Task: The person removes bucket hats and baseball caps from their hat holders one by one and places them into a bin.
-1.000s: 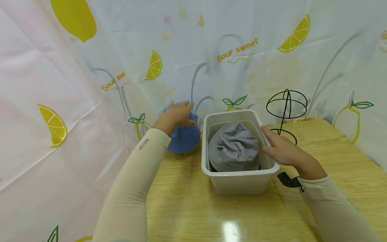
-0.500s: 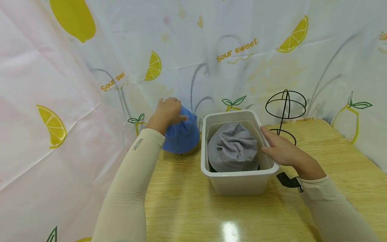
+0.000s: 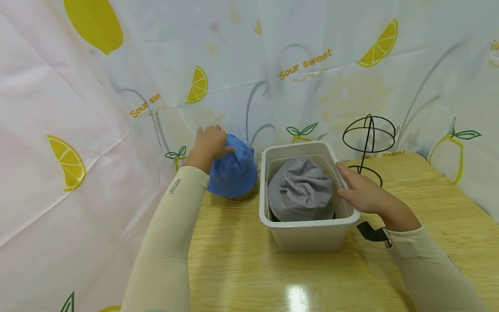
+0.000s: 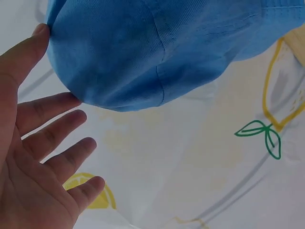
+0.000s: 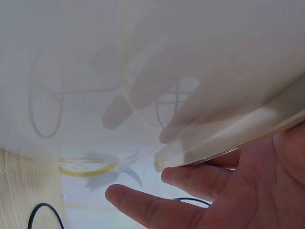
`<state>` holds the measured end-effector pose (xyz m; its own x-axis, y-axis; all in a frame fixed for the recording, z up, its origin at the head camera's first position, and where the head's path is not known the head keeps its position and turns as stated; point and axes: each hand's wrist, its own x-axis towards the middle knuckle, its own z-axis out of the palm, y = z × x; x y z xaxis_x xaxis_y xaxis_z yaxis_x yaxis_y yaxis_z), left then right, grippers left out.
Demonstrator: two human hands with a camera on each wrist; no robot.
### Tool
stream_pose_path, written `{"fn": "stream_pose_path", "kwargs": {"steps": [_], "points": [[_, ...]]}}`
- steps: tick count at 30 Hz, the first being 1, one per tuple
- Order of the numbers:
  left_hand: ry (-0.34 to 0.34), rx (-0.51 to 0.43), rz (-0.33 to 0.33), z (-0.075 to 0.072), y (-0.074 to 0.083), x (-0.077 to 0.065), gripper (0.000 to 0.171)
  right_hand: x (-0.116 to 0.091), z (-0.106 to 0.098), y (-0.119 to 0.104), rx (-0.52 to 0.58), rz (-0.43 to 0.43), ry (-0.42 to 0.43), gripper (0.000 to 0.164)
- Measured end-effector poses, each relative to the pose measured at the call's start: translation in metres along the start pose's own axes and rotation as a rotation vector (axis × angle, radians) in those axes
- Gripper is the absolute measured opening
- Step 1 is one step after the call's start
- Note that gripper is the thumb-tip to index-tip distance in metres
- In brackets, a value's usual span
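Observation:
A blue bucket hat (image 3: 235,167) sits over a stand at the back left, its support mostly hidden. My left hand (image 3: 210,143) is at the hat's left side. In the left wrist view, the thumb and index fingertip touch the hat's crown (image 4: 114,57), while the other fingers (image 4: 71,160) are spread apart. My right hand (image 3: 364,193) holds the right rim of a white plastic tub (image 3: 308,236); the thumb lies over the rim, and some fingers (image 5: 157,207) extend along the outside. Inside the tub lies a crumpled grey bucket hat (image 3: 302,186).
Behind the right hand stands a black wire hat stand (image 3: 369,138) with nothing on it. Everything rests on a wood-grain table (image 3: 241,268). A lemon-print curtain (image 3: 234,52) hangs close behind and to the left.
My left hand has moved left across the blue hat to its left side, uncovering more of it. The right hand and the tub with the grey hat have stayed put.

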<state>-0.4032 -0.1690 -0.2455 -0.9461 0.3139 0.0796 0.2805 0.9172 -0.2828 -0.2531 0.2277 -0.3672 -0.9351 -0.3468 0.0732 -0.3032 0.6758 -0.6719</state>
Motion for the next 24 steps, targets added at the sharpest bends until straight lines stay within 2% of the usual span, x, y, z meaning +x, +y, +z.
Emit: {"fn": "stream_pose_path", "kwargs": {"steps": [6, 13, 18, 24], "points": [[0.029, -0.008, -0.005, 0.0019, -0.0018, 0.0023, 0.061, 0.0009, -0.0015, 0.0003, 0.005, -0.004, 0.008, 0.079], [0.073, -0.047, -0.017, 0.0044, -0.0021, 0.0024, 0.049, 0.0011, -0.0007, 0.0012, 0.009, -0.009, 0.01, 0.079], [0.119, -0.023, -0.015, 0.0051, -0.0007, 0.0027, 0.039, 0.001, -0.0002, 0.0014, 0.005, -0.008, 0.013, 0.079], [0.141, 0.014, -0.049, 0.0051, 0.0013, 0.0046, 0.031, 0.0006, 0.0009, 0.0015, 0.015, -0.004, 0.01, 0.079]]}}
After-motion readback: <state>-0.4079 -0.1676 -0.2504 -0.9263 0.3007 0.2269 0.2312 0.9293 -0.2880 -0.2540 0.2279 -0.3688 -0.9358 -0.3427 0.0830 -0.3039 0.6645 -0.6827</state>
